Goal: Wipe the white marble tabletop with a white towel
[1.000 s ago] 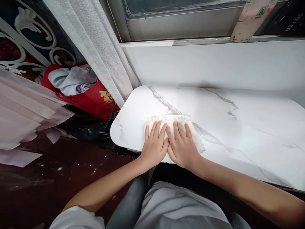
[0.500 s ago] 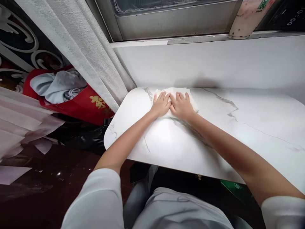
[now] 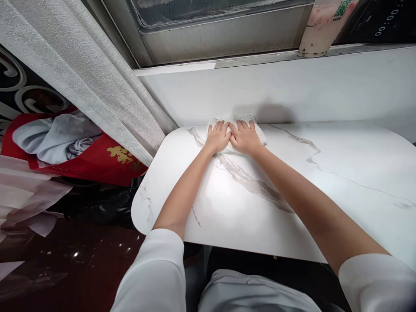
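A white cloth [image 3: 238, 149] lies on the white marble-patterned tabletop [image 3: 234, 216], at its far edge against the wall. Its back edge is rumpled and bends up a little where table and wall meet. My left hand [image 3: 218, 138] rests flat on the cloth's left part, fingers stretched forward. Beside it, my right hand [image 3: 245, 138] presses flat on the cloth's right part with its fingers spread. The two hands touch at the thumbs. Both palms are hidden, as is the cloth beneath them.
Behind the table rises a white wall panel [image 3: 341, 91] under a metal window frame [image 3: 224, 41]. A cup with a pinkish drink [image 3: 318, 32] and a dark clock display [image 3: 386, 21] stand on the ledge. A grey curtain [image 3: 97, 69] and a red bag [image 3: 94, 162] of clothes are at left.
Both hands have pushed the cloth forward to the wall, and its back edge has bunched up. More of the grey vein in front of it shows. The camera view has shifted.
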A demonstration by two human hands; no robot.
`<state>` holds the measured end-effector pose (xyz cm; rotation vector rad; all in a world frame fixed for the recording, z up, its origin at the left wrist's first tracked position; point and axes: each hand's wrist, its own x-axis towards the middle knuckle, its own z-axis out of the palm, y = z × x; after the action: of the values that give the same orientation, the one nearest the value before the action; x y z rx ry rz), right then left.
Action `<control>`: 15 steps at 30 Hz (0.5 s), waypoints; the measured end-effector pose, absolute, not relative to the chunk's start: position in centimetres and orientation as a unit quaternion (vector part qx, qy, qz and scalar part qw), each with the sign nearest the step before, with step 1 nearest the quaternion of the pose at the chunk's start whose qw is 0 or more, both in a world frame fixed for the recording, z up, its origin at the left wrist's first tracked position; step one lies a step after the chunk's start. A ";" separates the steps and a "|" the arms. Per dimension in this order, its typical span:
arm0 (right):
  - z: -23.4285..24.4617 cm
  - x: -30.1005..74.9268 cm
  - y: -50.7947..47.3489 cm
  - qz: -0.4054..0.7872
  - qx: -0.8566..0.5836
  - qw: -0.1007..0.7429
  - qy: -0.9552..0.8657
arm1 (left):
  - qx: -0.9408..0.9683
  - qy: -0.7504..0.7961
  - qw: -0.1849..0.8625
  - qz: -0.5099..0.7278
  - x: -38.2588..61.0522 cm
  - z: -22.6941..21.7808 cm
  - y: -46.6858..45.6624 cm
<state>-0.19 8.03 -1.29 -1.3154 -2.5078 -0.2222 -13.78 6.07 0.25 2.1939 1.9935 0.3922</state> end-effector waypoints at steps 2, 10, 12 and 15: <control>-1.1 -0.1 7.6 -0.077 -0.464 0.142 -0.871 | 0.733 0.664 0.068 0.131 -13.6 0.2 5.8; -1.8 3.5 3.3 -0.083 -0.471 0.151 -0.865 | 0.751 0.647 0.070 0.115 -10.4 0.4 1.7; -1.8 4.9 1.0 -0.092 -0.478 0.153 -0.860 | 0.761 0.637 0.065 0.110 -9.0 0.5 -0.4; -1.6 6.9 -3.3 -0.104 -0.497 0.132 -0.852 | 0.775 0.619 0.060 0.112 -7.0 0.4 -4.2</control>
<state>6.86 -3.26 -1.59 -1.4418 -2.4719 -0.3020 -7.03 -4.23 0.43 2.3455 1.8751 0.3398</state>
